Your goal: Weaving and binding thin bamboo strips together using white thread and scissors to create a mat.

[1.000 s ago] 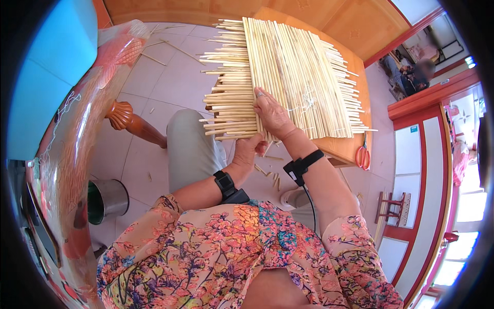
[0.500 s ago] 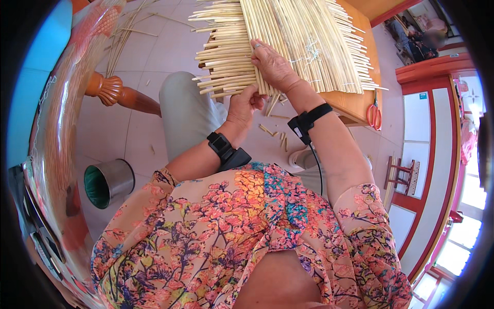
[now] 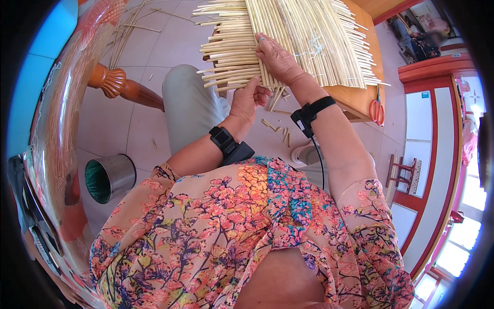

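Note:
Pale dry stalks lie side by side as a mat (image 3: pixel 329 41), with a second layer of crosswise stalks (image 3: pixel 231 64) sticking out at its left and right edges. My right hand (image 3: pixel 278 59) is closed over the mat's left edge, thumb and fingers pressed on the outermost lengthwise stalks. Just below and left of it, my left hand (image 3: pixel 247 101) is closed, fingers curled and thumb up, at the near ends of the stalks. What lies inside its fingers is partly hidden. White thread (image 3: pixel 315 47) lies tangled on the mat.
The mat rests on a wooden table (image 3: pixel 355 105). Red-handled scissors (image 3: pixel 377 112) sit at its near right corner. Cut stalk pieces (image 3: pixel 286 136) lie on the tiled floor, with longer stalks (image 3: pixel 123 36) at the far left. A metal bin (image 3: pixel 121 175) stands at left, near a turned wooden post (image 3: pixel 110 81).
The mat and both hands appear slightly farther right and higher in the picture. My left thumb has risen against the stalk ends; my right hand keeps its hold on the edge.

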The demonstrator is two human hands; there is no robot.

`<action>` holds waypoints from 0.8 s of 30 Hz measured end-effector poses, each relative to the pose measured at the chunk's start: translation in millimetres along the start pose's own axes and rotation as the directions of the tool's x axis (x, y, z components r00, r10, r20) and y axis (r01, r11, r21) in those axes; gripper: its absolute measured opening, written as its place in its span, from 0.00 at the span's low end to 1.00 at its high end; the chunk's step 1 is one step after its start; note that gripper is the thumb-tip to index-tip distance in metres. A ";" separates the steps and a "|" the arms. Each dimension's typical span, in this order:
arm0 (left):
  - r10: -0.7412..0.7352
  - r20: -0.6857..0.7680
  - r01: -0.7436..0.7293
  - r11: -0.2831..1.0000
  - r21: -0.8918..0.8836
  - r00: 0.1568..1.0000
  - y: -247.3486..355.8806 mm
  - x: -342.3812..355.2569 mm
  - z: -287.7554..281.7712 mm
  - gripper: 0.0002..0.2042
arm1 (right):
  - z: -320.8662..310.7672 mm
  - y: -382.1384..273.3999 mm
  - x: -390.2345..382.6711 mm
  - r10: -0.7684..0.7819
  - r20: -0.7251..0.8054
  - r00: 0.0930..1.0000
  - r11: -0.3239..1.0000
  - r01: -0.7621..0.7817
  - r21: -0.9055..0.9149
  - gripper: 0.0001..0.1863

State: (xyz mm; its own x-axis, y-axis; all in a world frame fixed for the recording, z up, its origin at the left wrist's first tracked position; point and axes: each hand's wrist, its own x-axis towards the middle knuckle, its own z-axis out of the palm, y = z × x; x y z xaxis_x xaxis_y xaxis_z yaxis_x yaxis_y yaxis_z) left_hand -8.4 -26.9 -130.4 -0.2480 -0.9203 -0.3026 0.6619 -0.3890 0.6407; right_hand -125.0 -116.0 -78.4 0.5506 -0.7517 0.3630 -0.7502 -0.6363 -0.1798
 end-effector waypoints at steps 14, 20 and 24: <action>0.062 -0.052 -0.075 0.955 -0.289 0.997 2.0 -3.1 3.2 0.12 | 1.8 2.1 -1.5 0.014 -0.003 1.000 1.000 -0.014 0.010 0.07; 0.100 -0.022 -0.103 0.964 -0.244 0.995 2.1 5.2 7.1 0.14 | 4.8 2.4 -1.0 0.002 -0.032 0.999 0.999 0.000 0.043 0.05; 0.094 -0.027 -0.098 0.982 -0.164 0.995 -1.1 4.7 6.5 0.13 | 3.2 -0.6 -0.9 0.014 -0.017 1.000 0.999 -0.013 0.040 0.05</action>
State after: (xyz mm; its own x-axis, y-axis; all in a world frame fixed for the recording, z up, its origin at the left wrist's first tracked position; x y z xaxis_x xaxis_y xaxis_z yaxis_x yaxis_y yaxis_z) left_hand -15.0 -31.1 -127.9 -0.1650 -0.9514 -0.2598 0.7897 -0.2853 0.5431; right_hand -123.9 -115.5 -81.5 0.5340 -0.7573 0.3760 -0.7420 -0.6330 -0.2209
